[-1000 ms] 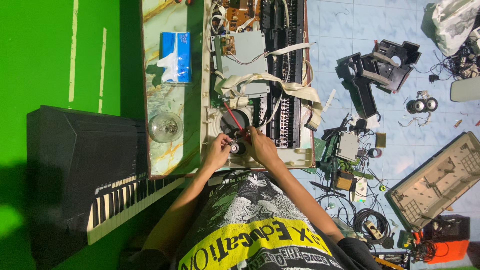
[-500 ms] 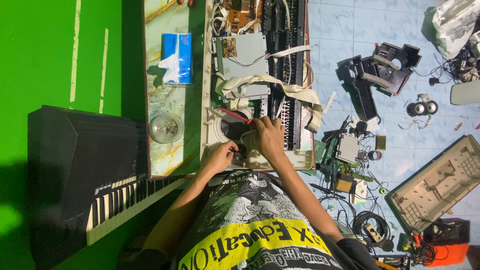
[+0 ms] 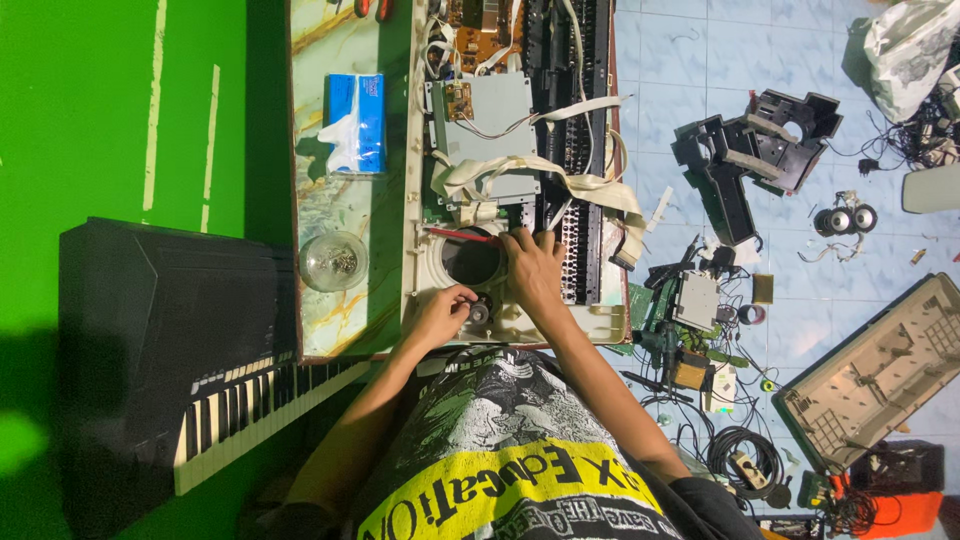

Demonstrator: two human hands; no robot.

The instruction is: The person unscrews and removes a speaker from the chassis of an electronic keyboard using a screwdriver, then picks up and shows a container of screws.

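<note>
Cream plastic keyboard casing [image 3: 425, 150] lies opened on the marble table [image 3: 330, 210]. The left hand [image 3: 440, 315] pinches a small dark knob [image 3: 479, 313]; the right hand [image 3: 535, 270] spreads beside the round speaker hole [image 3: 470, 258], ribbon cables [image 3: 560, 185] crowding above.

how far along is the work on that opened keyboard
Done: the cream keyboard casing lies open, with its circuit boards and ribbon cables exposed. In hand: the left hand grips a small dark round part by the round speaker opening; the right hand rests at that opening's rim. Left: loose parts lie on the tiled floor.
</note>
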